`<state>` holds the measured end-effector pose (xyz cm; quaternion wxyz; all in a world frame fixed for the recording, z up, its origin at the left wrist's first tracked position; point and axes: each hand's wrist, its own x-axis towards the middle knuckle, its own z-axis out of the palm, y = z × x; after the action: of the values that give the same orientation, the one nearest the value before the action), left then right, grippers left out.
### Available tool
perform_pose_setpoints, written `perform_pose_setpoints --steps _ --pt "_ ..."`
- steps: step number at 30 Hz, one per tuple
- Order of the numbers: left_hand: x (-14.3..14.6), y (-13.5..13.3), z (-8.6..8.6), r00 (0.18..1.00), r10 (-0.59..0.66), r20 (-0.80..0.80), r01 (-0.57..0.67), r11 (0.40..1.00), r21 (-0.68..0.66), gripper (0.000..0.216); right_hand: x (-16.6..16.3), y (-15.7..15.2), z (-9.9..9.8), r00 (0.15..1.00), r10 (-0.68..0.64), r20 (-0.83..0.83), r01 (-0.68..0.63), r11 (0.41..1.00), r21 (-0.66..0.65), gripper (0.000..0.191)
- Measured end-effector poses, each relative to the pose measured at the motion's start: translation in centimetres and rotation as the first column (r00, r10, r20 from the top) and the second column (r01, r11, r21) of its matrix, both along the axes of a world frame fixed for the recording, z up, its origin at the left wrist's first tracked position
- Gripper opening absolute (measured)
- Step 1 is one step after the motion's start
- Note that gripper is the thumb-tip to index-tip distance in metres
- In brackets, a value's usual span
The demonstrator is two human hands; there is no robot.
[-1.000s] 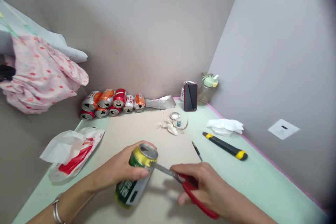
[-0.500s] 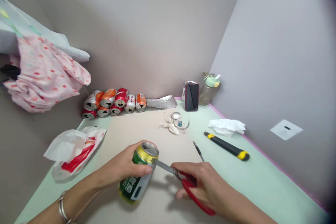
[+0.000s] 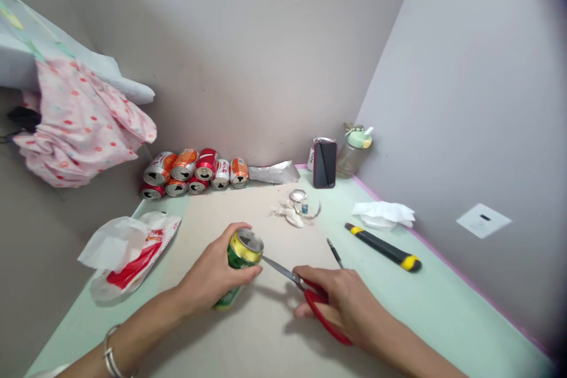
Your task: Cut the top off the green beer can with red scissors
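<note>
My left hand (image 3: pixel 217 271) is wrapped round the upper part of a green and yellow drink can (image 3: pixel 241 258), which tilts with its opened silver top facing up. Red-handled scissors (image 3: pixel 316 307) are gripped in my right hand (image 3: pixel 349 301), thumb and fingers at the loops. The blades look closed and point left, their tip at the can's yellow shoulder just below the rim. Whether the tip touches or pierces the metal I cannot tell. My left palm and fingers hide part of the can's side.
Several empty cans (image 3: pixel 195 171) lie stacked by the back wall, beside a cut metal sheet (image 3: pixel 274 173). Right of centre are a phone (image 3: pixel 325 164), a bottle (image 3: pixel 353 153), a pen (image 3: pixel 334 252), a utility knife (image 3: pixel 384 247) and tissue (image 3: pixel 383 214). A tissue pack (image 3: pixel 133 260) lies left; scraps (image 3: pixel 292 212) lie mid-table.
The can has been raised slightly and turned in my left hand, its printed side now mostly out of sight. The scissors have shifted a little up, their blades closer together.
</note>
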<state>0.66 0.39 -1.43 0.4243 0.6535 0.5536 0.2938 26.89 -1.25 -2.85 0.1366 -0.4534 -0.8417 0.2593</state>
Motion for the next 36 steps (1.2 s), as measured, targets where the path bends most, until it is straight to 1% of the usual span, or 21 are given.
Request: perform_pose_setpoints --steps 1,3,4,6,9,13,17,18,20,22,24,25,27,28,29,30,31,33,34,35,36 --pt "-0.1 0.0 0.3 0.994 -0.054 0.1 0.062 0.995 -0.079 0.058 0.0 0.0 0.3 1.0 0.001 -0.026 -0.002 1.0 -0.021 0.033" --pt "-0.2 0.0 0.8 0.948 -0.153 0.278 0.201 0.968 -0.152 0.053 0.1 0.0 1.0 0.998 0.007 -0.065 -0.012 0.997 -0.074 0.037" --pt "-0.3 0.0 1.0 0.925 -0.185 0.332 0.248 0.956 -0.158 0.05 0.1 0.0 1.3 0.997 0.011 -0.08 -0.019 0.995 -0.1 0.038" --pt "-0.4 0.0 1.2 0.904 -0.209 0.374 0.285 0.945 -0.163 0.043 0.1 -0.1 1.7 0.995 0.017 -0.098 -0.031 0.989 -0.143 0.038" --pt "-0.4 0.0 1.4 0.921 -0.198 0.335 0.261 0.953 -0.153 0.041 0.1 -0.1 1.7 0.995 0.014 -0.102 -0.029 0.988 -0.149 0.04" --pt "-0.3 -0.1 1.8 0.962 -0.152 0.226 0.185 0.974 -0.132 0.041 0.0 -0.2 1.0 0.997 -0.003 -0.08 -0.004 0.995 -0.097 0.041" --pt "-0.2 -0.3 2.1 0.953 -0.184 0.241 0.22 0.967 -0.132 0.05 0.2 -0.4 0.6 0.995 -0.012 -0.096 0.006 0.998 -0.058 0.038" --pt "-0.2 -0.3 2.1 0.949 -0.192 0.249 0.23 0.964 -0.132 0.054 0.2 -0.5 0.8 0.994 -0.009 -0.111 0.001 0.998 -0.065 0.038" --pt "-0.2 -0.4 2.1 0.949 -0.198 0.245 0.235 0.962 -0.135 0.063 0.3 -0.5 1.3 0.989 0.007 -0.146 -0.026 0.991 -0.129 0.036" --pt "-0.3 -0.4 2.1 0.956 -0.191 0.223 0.225 0.965 -0.138 0.065 0.4 -0.5 1.9 0.982 0.011 -0.187 -0.054 0.973 -0.225 0.04" --pt "-0.5 -0.3 2.0 0.947 -0.22 0.233 0.259 0.954 -0.153 0.063 0.4 -0.5 2.6 0.972 0.01 -0.235 -0.089 0.941 -0.327 0.044" --pt "-0.7 -0.3 1.9 0.928 -0.26 0.267 0.312 0.934 -0.174 0.063 0.4 -0.6 2.9 0.964 0.021 -0.264 -0.124 0.915 -0.383 0.044" --pt "-1.0 -0.2 1.8 0.857 -0.355 0.373 0.453 0.864 -0.221 0.064 0.4 -0.7 3.1 0.943 0.059 -0.328 -0.225 0.839 -0.496 0.042" --pt "-1.0 -0.1 1.8 0.824 -0.384 0.416 0.506 0.829 -0.237 0.065 0.4 -0.7 3.1 0.934 0.075 -0.351 -0.265 0.801 -0.536 0.041" --pt "-1.0 -0.1 1.7 0.812 -0.393 0.431 0.524 0.816 -0.243 0.064 0.4 -0.7 2.9 0.931 0.078 -0.356 -0.278 0.784 -0.555 0.04" --pt "-1.0 0.0 1.6 0.829 -0.38 0.411 0.499 0.833 -0.238 0.059 0.4 -0.7 2.7 0.937 0.071 -0.341 -0.259 0.797 -0.545 0.039" --pt "-0.8 0.0 1.5 0.866 -0.344 0.363 0.439 0.871 -0.221 0.053 0.4 -0.7 2.3 0.95 0.053 -0.308 -0.21 0.84 -0.501 0.038" --pt "-0.5 0.0 1.3 0.939 -0.241 0.245 0.287 0.942 -0.175 0.04 0.3 -0.6 1.4 0.975 0.005 -0.22 -0.078 0.942 -0.326 0.035" --pt "-0.4 0.0 1.3 0.959 -0.196 0.206 0.229 0.961 -0.152 0.037 0.2 -0.5 1.1 0.982 -0.01 -0.186 -0.034 0.972 -0.232 0.034" --pt "-0.3 -0.1 1.3 0.966 -0.174 0.19 0.202 0.969 -0.14 0.035 0.1 -0.4 0.8 0.986 -0.012 -0.166 -0.017 0.985 -0.169 0.033" --pt "-0.3 -0.1 1.4 0.964 -0.181 0.194 0.21 0.968 -0.139 0.036 0.0 -0.4 0.7 0.987 -0.005 -0.161 -0.019 0.989 -0.146 0.033"
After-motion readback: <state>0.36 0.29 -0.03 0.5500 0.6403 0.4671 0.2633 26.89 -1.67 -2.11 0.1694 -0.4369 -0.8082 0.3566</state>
